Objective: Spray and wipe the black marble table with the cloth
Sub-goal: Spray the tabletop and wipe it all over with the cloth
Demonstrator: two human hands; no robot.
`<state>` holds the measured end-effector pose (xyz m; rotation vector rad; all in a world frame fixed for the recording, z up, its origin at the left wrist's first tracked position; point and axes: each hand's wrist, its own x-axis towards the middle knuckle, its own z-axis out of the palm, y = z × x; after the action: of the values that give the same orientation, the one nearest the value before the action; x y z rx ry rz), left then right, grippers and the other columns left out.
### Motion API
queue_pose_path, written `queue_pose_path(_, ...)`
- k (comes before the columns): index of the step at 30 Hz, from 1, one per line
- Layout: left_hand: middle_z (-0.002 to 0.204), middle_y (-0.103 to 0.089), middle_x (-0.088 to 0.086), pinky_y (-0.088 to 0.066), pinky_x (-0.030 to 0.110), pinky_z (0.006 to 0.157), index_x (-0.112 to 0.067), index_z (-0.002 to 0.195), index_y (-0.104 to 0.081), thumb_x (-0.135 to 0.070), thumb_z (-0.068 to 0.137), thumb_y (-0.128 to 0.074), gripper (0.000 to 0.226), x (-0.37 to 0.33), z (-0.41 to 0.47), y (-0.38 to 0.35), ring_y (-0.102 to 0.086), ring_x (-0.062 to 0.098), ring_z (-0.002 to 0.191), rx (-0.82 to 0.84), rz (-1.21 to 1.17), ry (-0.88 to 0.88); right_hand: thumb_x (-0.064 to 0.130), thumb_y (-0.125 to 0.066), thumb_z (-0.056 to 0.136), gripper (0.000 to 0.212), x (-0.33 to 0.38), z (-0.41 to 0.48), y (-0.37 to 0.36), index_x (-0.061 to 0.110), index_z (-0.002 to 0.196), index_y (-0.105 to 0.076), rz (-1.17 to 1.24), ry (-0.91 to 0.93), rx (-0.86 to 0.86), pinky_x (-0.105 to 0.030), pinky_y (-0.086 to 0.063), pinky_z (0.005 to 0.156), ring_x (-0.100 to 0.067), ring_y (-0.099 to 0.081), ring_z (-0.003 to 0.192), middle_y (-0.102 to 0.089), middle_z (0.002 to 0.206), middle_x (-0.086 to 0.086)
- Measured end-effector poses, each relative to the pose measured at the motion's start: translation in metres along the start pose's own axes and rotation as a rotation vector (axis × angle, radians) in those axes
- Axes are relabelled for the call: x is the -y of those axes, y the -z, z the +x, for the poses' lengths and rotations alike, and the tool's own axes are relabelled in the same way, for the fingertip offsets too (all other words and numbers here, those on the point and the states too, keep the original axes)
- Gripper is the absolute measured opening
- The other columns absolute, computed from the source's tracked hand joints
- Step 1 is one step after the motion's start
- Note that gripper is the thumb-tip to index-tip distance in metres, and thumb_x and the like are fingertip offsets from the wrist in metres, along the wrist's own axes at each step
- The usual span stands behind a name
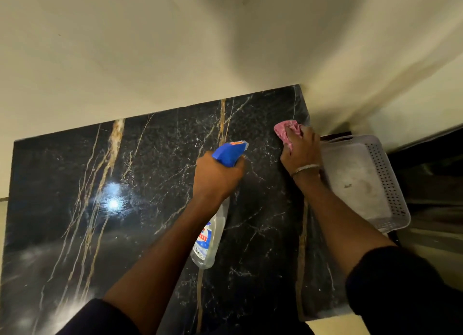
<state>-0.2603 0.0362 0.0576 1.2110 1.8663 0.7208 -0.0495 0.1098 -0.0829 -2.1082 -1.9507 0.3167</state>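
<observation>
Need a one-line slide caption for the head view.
Left hand aims a blue-capped clear spray bottle over the black marble table while right hand presses a pink cloth.

Table (155, 184): black marble, white and gold veins. Cloth (285, 131): pink. Spray bottle (213, 232): clear, blue head. Basket (390, 179): pale grey.

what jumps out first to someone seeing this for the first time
The glossy black marble table, veined in gold and white, fills the lower frame with a bright light glare at its left. Over its middle the left hand grips a clear spray bottle with a blue trigger head, nozzle pointing toward the wall. At the far right corner the right hand presses a pink cloth onto the marble, beside a pale perforated basket.
</observation>
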Motion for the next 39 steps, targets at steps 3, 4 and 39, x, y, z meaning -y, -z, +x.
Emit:
queue_pose_path(3,0.071,-0.063,0.015,-0.053,0.034,0.058,-0.007,0.089,-0.063,-0.029,0.085,-0.068,0.024,-0.001,0.018,-0.006,-0.054,0.013,0.056,-0.002,0.009,0.018,0.023,-0.053,0.077,0.059,0.006,0.038,0.001,0.025,0.136,-0.051,-0.065,0.026,0.007,-0.045,-0.044,0.086,-0.038,-0.044,0.110,-0.047,0.133,-0.015)
queue_pose_path(4,0.069,-0.061,0.012,-0.052,0.032,0.057,-0.007,0.089,-0.063,-0.029,0.085,-0.068,0.023,-0.001,0.024,-0.008,-0.054,0.012,0.056,-0.002,0.001,0.024,0.022,-0.054,0.077,0.059,0.008,0.053,0.003,0.027,0.136,-0.050,-0.093,0.036,0.023,-0.044,-0.043,0.084,-0.038,-0.044,0.109,-0.046,0.134,-0.013)
queue_pose_path(39,0.072,-0.062,0.006,-0.055,0.030,0.060,-0.011,0.093,-0.060,-0.029,0.082,-0.070,0.024,-0.006,0.004,-0.022,-0.058,0.012,0.059,0.003,-0.016,0.015,0.020,-0.053,0.082,0.047,-0.047,-0.001,0.015,0.020,0.128,-0.055,-0.007,-0.364,-0.085,-0.044,-0.045,0.085,-0.039,-0.047,0.107,-0.049,0.125,-0.019)
